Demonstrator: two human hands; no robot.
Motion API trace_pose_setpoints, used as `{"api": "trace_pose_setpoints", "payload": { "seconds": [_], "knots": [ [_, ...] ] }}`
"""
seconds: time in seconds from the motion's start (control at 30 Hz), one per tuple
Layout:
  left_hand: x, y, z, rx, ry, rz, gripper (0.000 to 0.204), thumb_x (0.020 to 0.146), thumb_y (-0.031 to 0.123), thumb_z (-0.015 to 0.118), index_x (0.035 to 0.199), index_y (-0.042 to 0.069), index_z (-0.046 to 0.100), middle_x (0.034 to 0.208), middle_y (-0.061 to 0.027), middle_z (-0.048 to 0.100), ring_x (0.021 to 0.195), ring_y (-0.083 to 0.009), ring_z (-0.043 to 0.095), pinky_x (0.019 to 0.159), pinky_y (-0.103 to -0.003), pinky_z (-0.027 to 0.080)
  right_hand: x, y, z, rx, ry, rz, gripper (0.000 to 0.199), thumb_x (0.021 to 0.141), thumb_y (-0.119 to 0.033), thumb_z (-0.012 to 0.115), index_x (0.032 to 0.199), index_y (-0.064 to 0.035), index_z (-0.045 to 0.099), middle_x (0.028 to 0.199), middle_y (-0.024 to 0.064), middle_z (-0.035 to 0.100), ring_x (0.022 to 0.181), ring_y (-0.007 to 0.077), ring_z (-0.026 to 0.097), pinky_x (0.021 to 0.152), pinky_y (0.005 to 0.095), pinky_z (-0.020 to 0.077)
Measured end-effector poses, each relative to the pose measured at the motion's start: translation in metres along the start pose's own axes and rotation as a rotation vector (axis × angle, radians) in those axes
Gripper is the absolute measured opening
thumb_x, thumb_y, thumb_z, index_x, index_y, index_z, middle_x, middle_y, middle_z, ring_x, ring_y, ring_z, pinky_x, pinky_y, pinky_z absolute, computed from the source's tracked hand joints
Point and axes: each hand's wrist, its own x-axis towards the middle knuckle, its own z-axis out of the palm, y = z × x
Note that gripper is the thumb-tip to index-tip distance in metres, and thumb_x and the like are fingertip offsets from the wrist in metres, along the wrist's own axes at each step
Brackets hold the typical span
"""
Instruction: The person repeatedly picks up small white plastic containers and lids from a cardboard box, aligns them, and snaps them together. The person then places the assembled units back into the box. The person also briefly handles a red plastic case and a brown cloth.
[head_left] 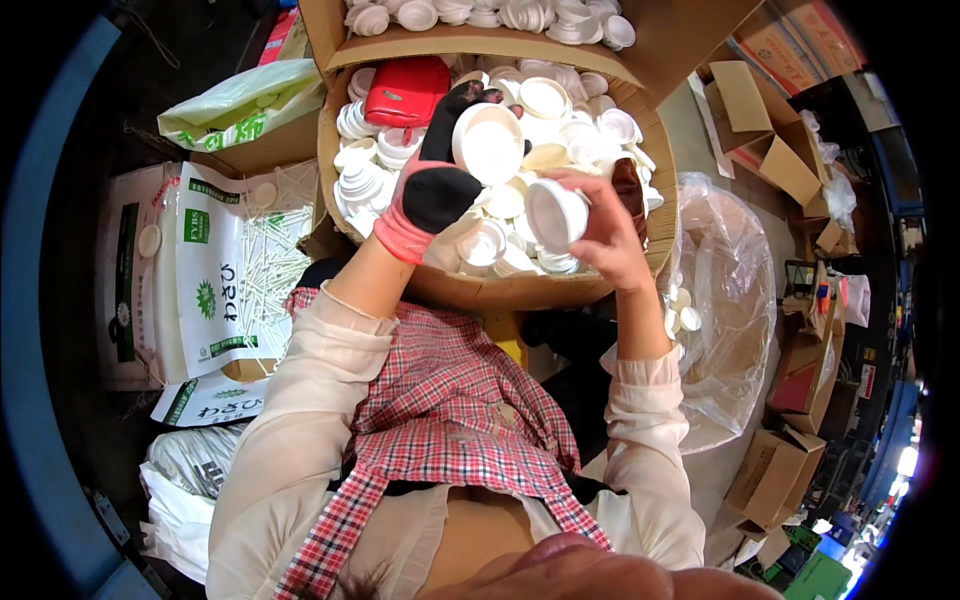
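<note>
Above the carton [500, 290], gloved left hand [432, 190] gripping lid [490, 143], right hand [610, 235] gripping cup [555, 213]

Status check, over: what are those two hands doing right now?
Left hand, gloved, holds a white round lid. Right hand, bare, grips a small white cup. Both over the cardboard box of white lids. Nothing blocking.

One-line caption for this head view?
Gloved left hand and bare right hand each hold a white cap over a box of caps.

Cream sleeves, black-pink glove, plaid apron
</note>
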Motion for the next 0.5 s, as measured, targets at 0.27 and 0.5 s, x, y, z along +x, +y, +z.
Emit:
{"api": "trace_pose_setpoints", "payload": {
  "seconds": [0.27,0.5],
  "knots": [
    [-0.001,-0.003,0.018,0.168,-0.091,0.044,0.088,0.072,0.007,0.074,0.145,0.001,0.026,0.141,-0.0113,0.041,0.127,-0.0208,0.045,0.106,-0.034,0.039,-0.005,-0.013,0.011,-0.321,-0.089,0.125,0.073,0.063,-0.012,0.066,0.134,-0.0088,0.049,0.129,0.0065,0.051,0.118,0.02,0.049,0.1,0.0316,0.0381],
    [-0.004,0.013,0.008,-0.284,-0.272,-0.882,0.064,0.094,0.053,0.046,0.126,-0.002,0.05,0.113,-0.0128,0.063,0.097,-0.0254,0.065,0.069,-0.034,0.056,-0.006,-0.027,-0.009,-0.737,-0.443,0.297,0.074,0.058,-0.021,0.066,0.129,-0.0046,0.052,0.124,0.0126,0.054,0.119,0.027,0.049,0.106,0.0351,0.0345]
  ]
}}
